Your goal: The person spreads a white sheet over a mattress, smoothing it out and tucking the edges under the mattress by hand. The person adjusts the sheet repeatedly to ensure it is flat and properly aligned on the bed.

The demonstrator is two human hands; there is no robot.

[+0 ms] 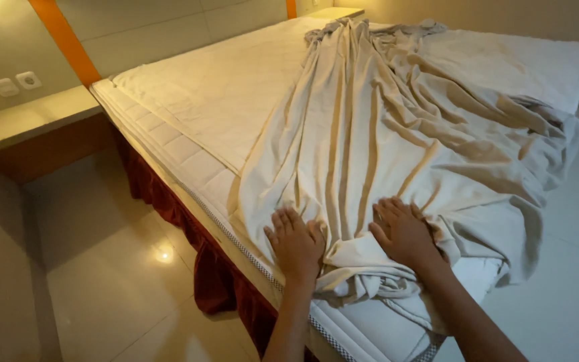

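A cream bedsheet [397, 134] lies bunched in long folds along the white quilted mattress [209, 87], from the far end to the near corner. My left hand [296, 243] rests flat on the sheet near the mattress's near edge, fingers spread. My right hand [403, 231] lies palm down on the sheet a little to the right, fingers apart. Between and below the two hands the sheet is crumpled into a heap at the corner. Neither hand grips the cloth.
A dark red bed skirt [216, 275] hangs under the mattress on the left side. A low bedside shelf [31, 121] stands at the left wall, below two wall sockets [16, 83]. Glossy tiled floor [115, 281] surrounds the bed.
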